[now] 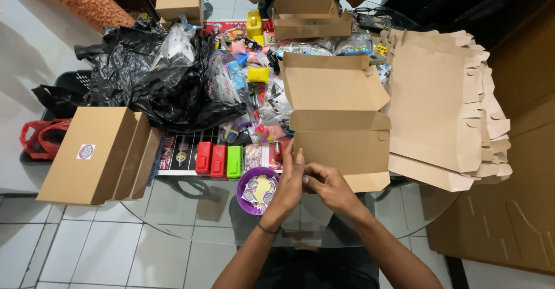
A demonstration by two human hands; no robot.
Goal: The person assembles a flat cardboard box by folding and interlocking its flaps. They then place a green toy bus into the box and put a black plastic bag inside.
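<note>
My left hand (287,186) and my right hand (328,186) meet at the near edge of a round glass table (191,214), fingertips pinched together between them; whatever small thing they pinch is hidden. Just beyond them lies an open, half-folded brown cardboard box (338,112). A purple bowl (257,190) with round stickers sits right beside my left hand. My left wrist wears a thin dark band.
A stack of flat cardboard blanks (445,104) lies at the right. Closed brown boxes (95,153) stand at the left. Black plastic bags (144,75) and small colourful toys (248,92) fill the middle. Red and green toy cases (218,160) sit nearby. Another person with a box (309,18) is opposite.
</note>
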